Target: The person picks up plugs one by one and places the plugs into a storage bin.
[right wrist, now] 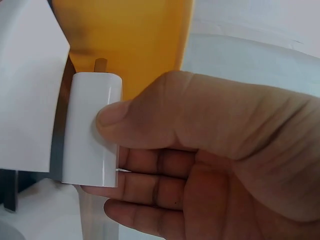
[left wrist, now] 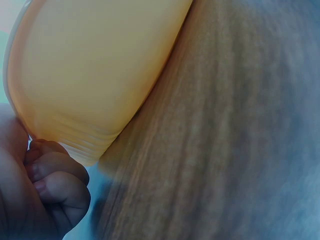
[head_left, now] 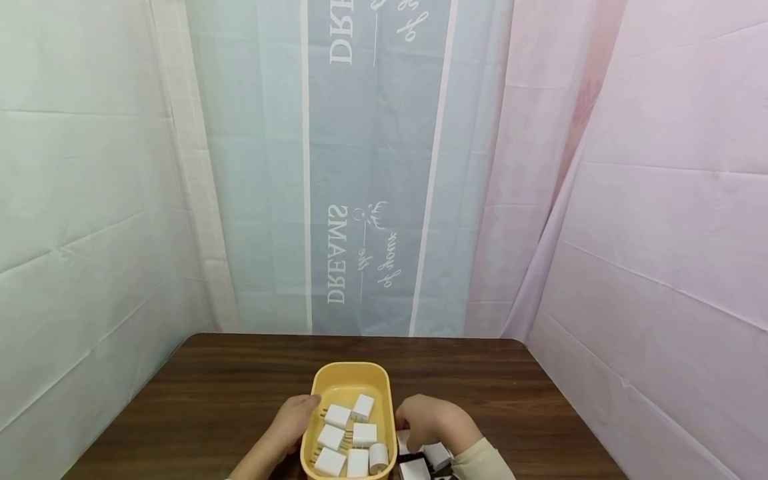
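A yellow plastic bin (head_left: pixel 351 375) stands near the front of the table, with several white plug chargers (head_left: pixel 337 417) lying loose inside, some with prongs showing. My left hand (head_left: pixel 294 419) grips the bin's left rim, thumb on the edge and fingers (left wrist: pixel 62 192) curled at its outer wall. Right of the bin, my right hand (head_left: pixel 431 420) pinches a white charger (right wrist: pixel 90 135) between thumb and fingers. One prong of that charger points toward the bin's yellow wall (right wrist: pixel 130 40). More white chargers (head_left: pixel 414 469) lie under and beside the right hand, partly hidden by it.
The dark wood table (head_left: pixel 252 367) runs back to a hanging printed curtain (head_left: pixel 372 167). Pale cloth walls (head_left: pixel 78 200) enclose the left and right sides. Something dark lies among the chargers right of the bin, too covered to identify.
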{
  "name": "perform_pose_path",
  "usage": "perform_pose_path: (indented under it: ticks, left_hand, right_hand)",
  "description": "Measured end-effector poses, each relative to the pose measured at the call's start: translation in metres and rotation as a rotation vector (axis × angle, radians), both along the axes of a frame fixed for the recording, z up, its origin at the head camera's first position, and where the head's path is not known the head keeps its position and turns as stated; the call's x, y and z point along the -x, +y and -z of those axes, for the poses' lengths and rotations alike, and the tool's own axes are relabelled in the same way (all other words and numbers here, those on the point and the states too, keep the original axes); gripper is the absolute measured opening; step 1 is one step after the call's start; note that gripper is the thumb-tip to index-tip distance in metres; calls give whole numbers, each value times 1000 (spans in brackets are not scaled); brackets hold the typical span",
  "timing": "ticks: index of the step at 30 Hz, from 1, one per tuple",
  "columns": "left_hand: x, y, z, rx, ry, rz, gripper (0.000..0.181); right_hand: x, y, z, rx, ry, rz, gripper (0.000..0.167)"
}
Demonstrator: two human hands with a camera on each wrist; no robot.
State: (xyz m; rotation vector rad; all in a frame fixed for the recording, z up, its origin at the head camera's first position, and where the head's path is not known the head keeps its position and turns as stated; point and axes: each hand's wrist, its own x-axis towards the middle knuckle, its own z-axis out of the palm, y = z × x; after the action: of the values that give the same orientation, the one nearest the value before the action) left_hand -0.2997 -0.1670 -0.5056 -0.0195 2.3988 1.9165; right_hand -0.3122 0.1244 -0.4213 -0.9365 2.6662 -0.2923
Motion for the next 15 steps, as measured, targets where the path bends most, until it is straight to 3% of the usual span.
perform_pose_path:
  ticks: [10,15]
  left_hand:
    - [-2,1,0,-4,9,-16,46]
    - [-2,0,-1,10,-8,-6,46]
  right_hand:
    - [0,9,-7,3,18,13,30]
    - [-3,15,-11,51,39,37,30]
